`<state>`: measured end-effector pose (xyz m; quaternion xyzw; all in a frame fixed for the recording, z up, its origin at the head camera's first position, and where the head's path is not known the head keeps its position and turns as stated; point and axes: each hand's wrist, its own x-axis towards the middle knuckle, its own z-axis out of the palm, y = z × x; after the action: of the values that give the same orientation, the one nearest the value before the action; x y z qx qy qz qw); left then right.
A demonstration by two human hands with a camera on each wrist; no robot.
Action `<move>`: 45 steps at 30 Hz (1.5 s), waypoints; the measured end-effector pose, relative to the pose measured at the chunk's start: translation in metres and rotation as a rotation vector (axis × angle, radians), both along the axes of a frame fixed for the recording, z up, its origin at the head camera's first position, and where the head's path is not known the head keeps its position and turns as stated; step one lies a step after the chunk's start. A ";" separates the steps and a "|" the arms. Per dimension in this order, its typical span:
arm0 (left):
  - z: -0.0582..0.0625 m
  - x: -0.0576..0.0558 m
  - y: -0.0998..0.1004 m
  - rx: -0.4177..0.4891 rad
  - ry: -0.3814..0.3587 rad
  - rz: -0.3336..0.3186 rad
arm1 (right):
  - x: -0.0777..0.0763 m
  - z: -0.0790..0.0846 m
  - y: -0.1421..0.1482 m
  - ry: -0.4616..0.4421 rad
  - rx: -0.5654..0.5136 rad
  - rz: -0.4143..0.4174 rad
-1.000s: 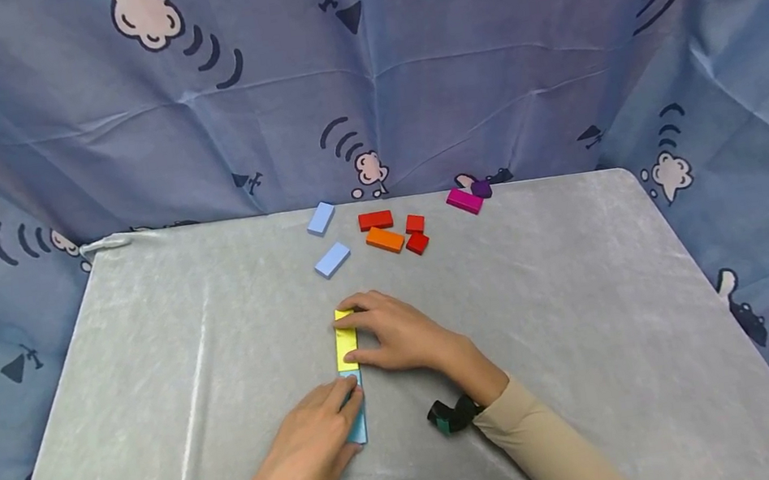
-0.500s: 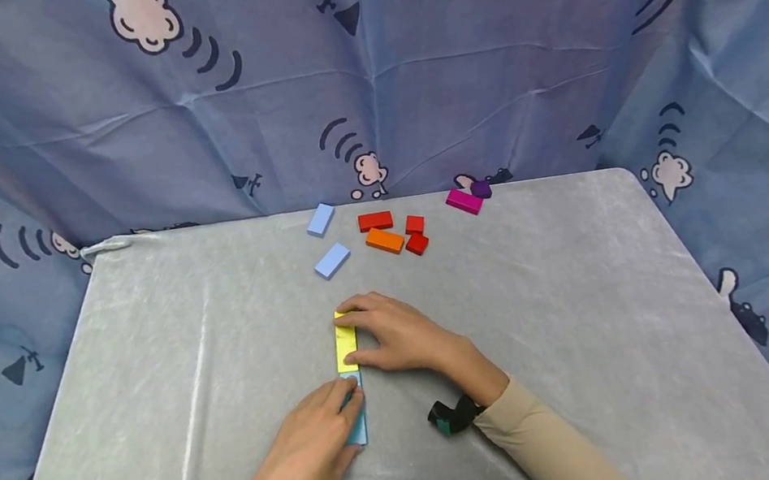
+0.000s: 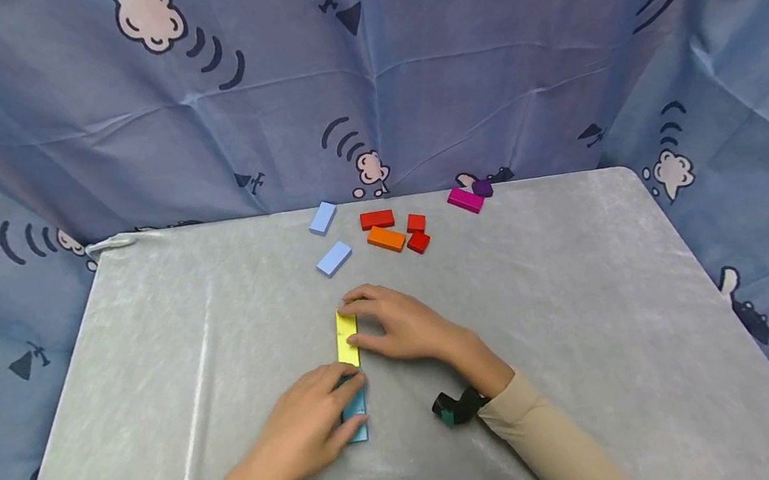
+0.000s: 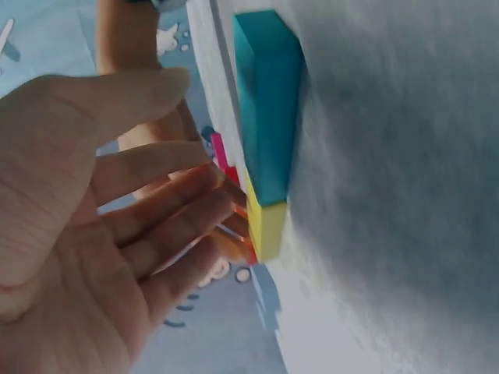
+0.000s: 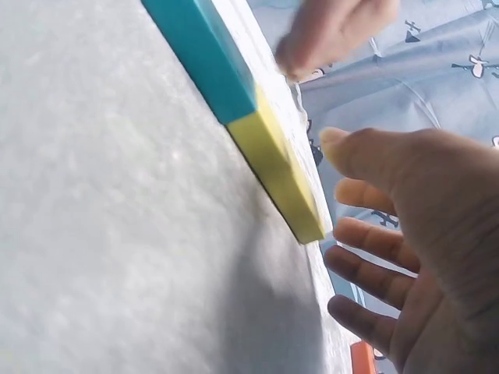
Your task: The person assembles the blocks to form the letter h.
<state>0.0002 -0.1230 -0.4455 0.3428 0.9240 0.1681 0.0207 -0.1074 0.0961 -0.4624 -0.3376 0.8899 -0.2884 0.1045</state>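
Note:
A teal block [image 3: 355,406] and a yellow block [image 3: 345,328] lie end to end in one straight line on the grey cloth. In both wrist views the end of the teal block [image 4: 270,117] meets the end of the yellow block [image 5: 281,175]. My left hand [image 3: 300,426] hovers over the teal block with relaxed fingers, and the left wrist view shows a gap between hand and block. Above the yellow block, my right hand [image 3: 404,324] has its fingers loosely spread. The right wrist view shows its fingertips apart from that block, holding nothing.
Beyond the hands lie two light blue blocks [image 3: 334,258], a red block [image 3: 377,219], an orange block [image 3: 386,239] and two small red pieces [image 3: 418,242]. A magenta block [image 3: 466,200] and a purple piece [image 3: 482,188] sit near the table's back edge, before a patterned curtain [image 3: 480,79].
Both hands have come up off the blocks and their fingers have loosened. The left thumb has moved away from the teal block's near end. The teal and yellow blocks stay in line.

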 end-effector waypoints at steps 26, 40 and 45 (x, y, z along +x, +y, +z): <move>-0.011 -0.042 0.001 -0.002 -0.125 0.070 | -0.014 0.001 0.018 -0.016 -0.088 -0.130; -0.010 -0.043 0.005 -0.010 -0.155 0.075 | -0.020 0.005 0.011 0.017 -0.081 -0.166; -0.010 -0.039 0.005 -0.008 -0.166 0.093 | -0.025 0.007 0.008 -0.008 -0.077 -0.180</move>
<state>-0.0386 -0.1176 -0.4552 0.2841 0.9348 0.1931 0.0906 -0.1320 0.1040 -0.4549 -0.2591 0.9044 -0.3320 0.0688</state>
